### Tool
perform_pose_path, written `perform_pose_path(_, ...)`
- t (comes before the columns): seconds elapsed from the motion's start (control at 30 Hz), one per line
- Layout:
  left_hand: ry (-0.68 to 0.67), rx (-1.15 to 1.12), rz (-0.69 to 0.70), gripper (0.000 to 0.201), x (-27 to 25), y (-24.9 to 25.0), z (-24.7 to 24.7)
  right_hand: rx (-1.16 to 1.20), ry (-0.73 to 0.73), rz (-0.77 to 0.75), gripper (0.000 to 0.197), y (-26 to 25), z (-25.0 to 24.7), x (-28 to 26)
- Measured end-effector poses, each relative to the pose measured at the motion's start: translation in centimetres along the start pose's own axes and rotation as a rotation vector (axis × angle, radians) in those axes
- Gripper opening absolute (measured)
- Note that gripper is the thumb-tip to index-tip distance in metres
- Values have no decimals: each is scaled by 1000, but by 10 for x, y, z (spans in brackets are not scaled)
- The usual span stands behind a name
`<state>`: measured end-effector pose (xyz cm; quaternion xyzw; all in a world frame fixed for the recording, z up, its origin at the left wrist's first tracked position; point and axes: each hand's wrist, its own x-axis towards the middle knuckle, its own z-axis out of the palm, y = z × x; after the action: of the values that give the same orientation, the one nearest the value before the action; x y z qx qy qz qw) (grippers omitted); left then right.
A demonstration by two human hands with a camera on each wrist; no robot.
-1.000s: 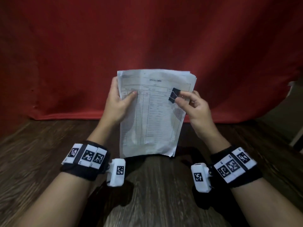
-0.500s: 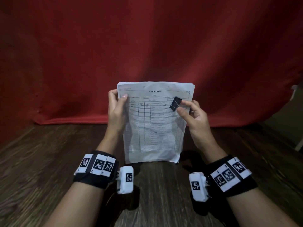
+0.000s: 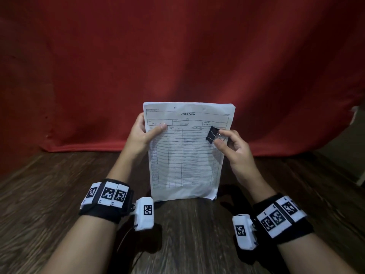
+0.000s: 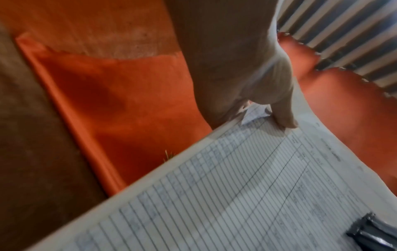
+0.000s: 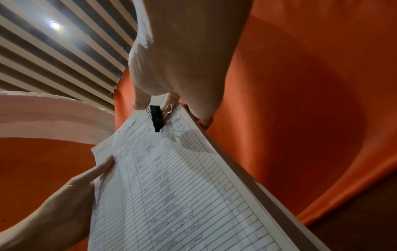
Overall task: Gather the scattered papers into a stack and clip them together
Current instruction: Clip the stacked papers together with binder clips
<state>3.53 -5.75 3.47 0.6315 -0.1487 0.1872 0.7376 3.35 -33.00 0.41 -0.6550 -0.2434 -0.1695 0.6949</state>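
The papers (image 3: pixel 185 153) are stacked, standing on the surface (image 3: pixel 59 194). The left hand (image 3: pixel 142 133) grips them at 9 o'clock. The right hand (image 3: pixel 233 147) pinches the clip (image 3: pixel 212 134) at 3 o'clock; clipping is left.

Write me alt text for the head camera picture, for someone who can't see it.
A person's left hand holds a stack of papers upright, top sheet headed STOCK CARD, its bottom edge on or just above a dark wooden table, while the right hand pinches a black binder clip in front of it. A red cloth hangs behind.
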Motion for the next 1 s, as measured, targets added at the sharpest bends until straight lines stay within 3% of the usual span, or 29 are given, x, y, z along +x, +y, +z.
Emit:
perform_pose_path(0.07, 20, -122, -46, 40, -2, -1, 2, 6, -7, -20, 32, -2, 2, 1)
perform_pose_path(0.17, 75, -182, -3, 30, -2, 0, 3, 16, -2, -59, 34, -5, 3, 2)
perform_pose_path(0.3, 102, -114, 58, 37, -10, -7, 4, 4, -29, -13, 34, 4, -1, -2)
perform_pose_path(0.5, 76, -127, 24, 43, -18, -13, -6, 9, 1, 53, 45, 15, -2, -9)
perform_pose_path(0.67, 269, 99, 240, 4, -24, -8, 22, -97, 121, -37, 42, 7, 20, -15)
perform_pose_path(0.8, 451, 324, 344, 10, -30, -17, 49, -298, 263, -162, 37, 12, 41, -22)
perform_pose_path(0.87, 443, 309, 349, 10, -34, -21, 52, -313, 260, -140, 38, 16, 42, -25)
perform_pose_path(1.0, 330, 246, 320, 42, -29, -14, 27, -279, 184, -71, 40, 16, 29, -27)
